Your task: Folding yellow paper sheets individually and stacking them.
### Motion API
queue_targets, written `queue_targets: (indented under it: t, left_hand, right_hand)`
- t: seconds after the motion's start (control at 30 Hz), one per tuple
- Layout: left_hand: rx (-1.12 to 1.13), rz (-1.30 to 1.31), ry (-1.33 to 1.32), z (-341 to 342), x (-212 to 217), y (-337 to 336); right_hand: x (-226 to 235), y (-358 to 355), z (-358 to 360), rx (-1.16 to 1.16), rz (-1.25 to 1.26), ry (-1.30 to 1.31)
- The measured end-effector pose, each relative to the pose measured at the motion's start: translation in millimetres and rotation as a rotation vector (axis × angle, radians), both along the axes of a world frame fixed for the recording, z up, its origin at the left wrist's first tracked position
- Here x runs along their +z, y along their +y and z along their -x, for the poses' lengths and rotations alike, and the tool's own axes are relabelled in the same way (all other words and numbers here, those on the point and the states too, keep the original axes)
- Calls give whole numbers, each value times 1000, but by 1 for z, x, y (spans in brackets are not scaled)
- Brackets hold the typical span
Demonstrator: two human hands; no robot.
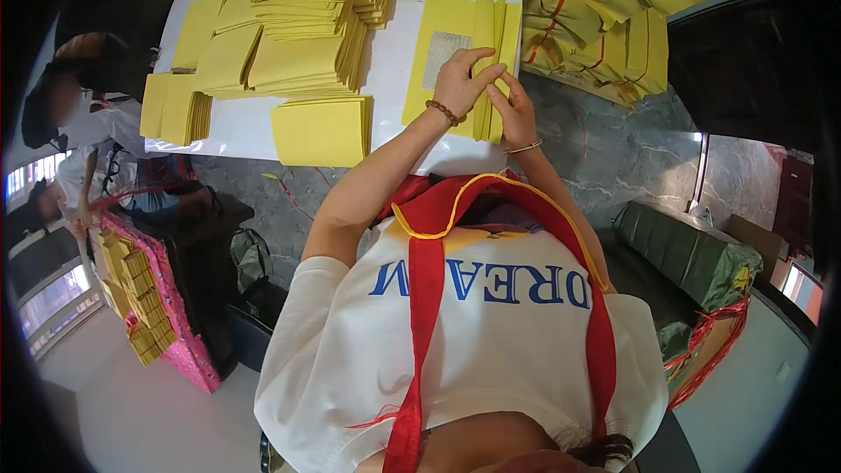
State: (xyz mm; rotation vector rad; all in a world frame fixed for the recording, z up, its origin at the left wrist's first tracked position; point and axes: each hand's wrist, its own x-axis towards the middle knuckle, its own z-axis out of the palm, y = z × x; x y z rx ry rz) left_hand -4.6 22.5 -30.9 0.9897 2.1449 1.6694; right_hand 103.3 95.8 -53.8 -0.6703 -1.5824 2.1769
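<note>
Nearest the camera is the person's white shirt [473,342] with blue lettering, crossed by a red strap [427,298] edged in yellow. Both bare forearms reach away from it over a grey marbled floor [631,158] toward a white table [394,44]. The left hand [460,83], a bead bracelet at its wrist, rests on a folded yellow sheet [486,44], with its fingers [477,57] curled and pinching the sheet's upright folds. The right hand [517,109], a thin bangle at its wrist, sits just beside the left and presses its fingertips against the lower end of the same folds, so both hands grasp the one sheet. That sheet lies at the near edge of the table, directly in front of the person, and a pale silvery square shows on its flat left part. To its left, also at the near edge, lies a flat yellow stack [321,130]. Farther back, fanned piles [289,26] of the same yellow paper cover much of the table's left side. At the right of the table sit yellow bundles [613,17] tied with red string. On the floor at lower right stands a green wrapped bale [688,254]; at lower left a pink box [149,298] holds folded yellow pieces. Another person [96,70] in dark clothes sits at the table's far left.
</note>
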Motion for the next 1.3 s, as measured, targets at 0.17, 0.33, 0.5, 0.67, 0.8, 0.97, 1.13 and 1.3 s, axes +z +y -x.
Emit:
queue_targets:
  t: [0.17,0.33,0.5,0.67,0.8,0.97,1.13,1.3]
  left_hand:
    - [-11,-30,-33,2,-3,0]
    - [-16,-6,-30,2,1,-1]
    - [-41,36,-113,2,1,-2]
    - [-36,31,-101,3,-1,-3]
    - [-22,34,-93,3,-1,-3]
    - [-12,19,-149,2,-5,-3]
    - [-2,-21,-131,2,-5,-4]
    - [-9,15,-189,1,2,-5]
  right_hand:
    - [-10,3,1,-7,-22,50]
    - [-11,3,1,-8,-4,56]
    - [-10,3,0,-6,17,49]
    - [-10,3,-1,-17,-32,37]
    - [-4,2,-1,-9,3,44]
    - [-5,3,0,1,30,63]
    - [-6,2,-1,-33,59,47]
    - [-7,5,-1,-26,118,38]
